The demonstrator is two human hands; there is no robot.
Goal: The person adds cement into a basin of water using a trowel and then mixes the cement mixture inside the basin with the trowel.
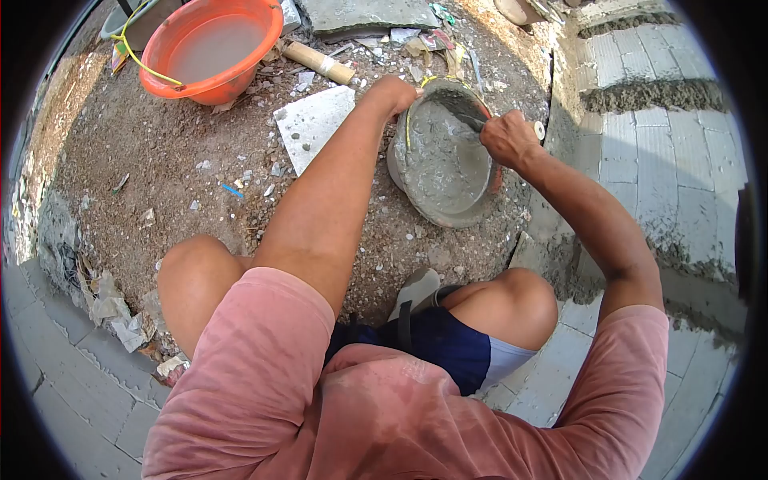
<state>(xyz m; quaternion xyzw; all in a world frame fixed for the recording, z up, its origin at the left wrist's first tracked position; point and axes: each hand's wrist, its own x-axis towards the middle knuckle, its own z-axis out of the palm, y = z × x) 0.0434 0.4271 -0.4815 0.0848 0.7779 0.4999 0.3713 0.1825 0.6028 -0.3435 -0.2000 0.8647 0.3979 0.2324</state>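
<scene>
A mortar-caked bucket (pixel 450 219) with an orange patch on its right side sits on the dirt in front of me. Wet grey mortar (pixel 448 164) fills much of it. My left hand (pixel 392 96) is closed at the bucket's upper left rim, its fingertips partly hidden, near a yellow cord handle (pixel 409 128). At the right rim, my right hand (pixel 510 138) grips a trowel by its handle (pixel 539 130). The trowel blade (pixel 470 122) slants down into the bucket, at the mortar's upper right; its tip is hard to make out.
An orange basin (pixel 152 76) of cloudy water stands at the upper left. Near the bucket lie a white tile piece (pixel 308 124), a cardboard tube (pixel 318 62) and scattered rubble. A concrete slab (pixel 372 14) is at the back. Grey blockwork (pixel 636 152) with mortar ridges runs along the right.
</scene>
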